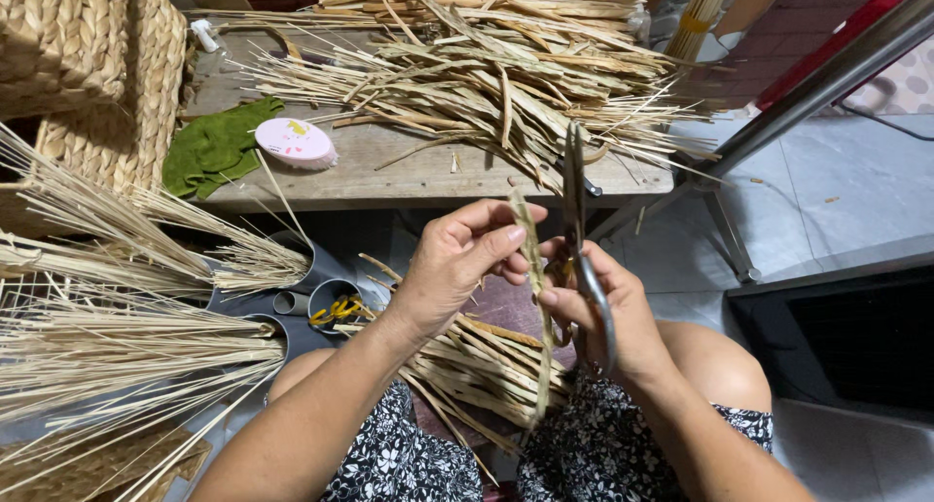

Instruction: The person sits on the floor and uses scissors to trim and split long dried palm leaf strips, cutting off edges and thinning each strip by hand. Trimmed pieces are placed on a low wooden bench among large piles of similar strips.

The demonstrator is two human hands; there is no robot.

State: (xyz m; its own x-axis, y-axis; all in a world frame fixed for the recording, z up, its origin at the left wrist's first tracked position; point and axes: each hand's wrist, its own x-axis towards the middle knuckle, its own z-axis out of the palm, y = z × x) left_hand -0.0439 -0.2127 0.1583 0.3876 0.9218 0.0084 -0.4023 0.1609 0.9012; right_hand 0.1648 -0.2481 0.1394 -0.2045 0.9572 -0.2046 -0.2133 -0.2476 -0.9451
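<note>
Dried straw heaped on the far bench (428, 176) remains unworked; a smaller bundle (486, 361) lies on the lap. Left hand (467, 264) pinches one strip (533, 268), held upright at centre. Right hand (608, 317) grips scissors (576, 230), blades nearly closed beside it.

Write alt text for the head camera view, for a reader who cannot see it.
A seated person's left hand pinches a dried leaf strip while the right hand holds scissors upright beside it. More strips lie across the lap and heap on a low wooden table, near a green cloth and woven baskets.
</note>
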